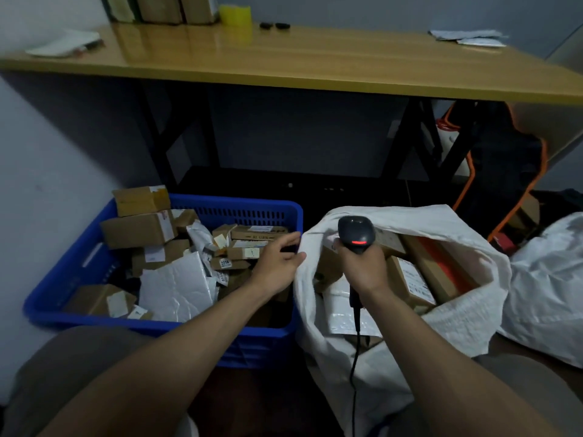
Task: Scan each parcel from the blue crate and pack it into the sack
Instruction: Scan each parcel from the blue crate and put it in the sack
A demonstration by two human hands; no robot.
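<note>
The blue crate [236,212] sat on the floor and was heaped with parcels. Small cardboard boxes [138,230] lay toward its left and far sides, and a white padded mailer [176,285] lay near its front. The boxes would likely handle as light and stiff and are best taken across two opposite faces. The mailer would be soft and slick, so a pinch at one edge suits it better.

The sack [457,313] stood just right of the crate, its mouth open and already holding several parcels.

The left hand [277,263] hovered over the crate's right rim, fingers straight and spread, holding nothing. Its fingertips appeared to touch the sack's edge, though blur left contact uncertain. The right hand [362,269], right of the crate and above the sack mouth, was wrapped firmly around the handle of the scanner [356,231]. The scanner showed a red light, and its cable [355,373] hung below.
</note>
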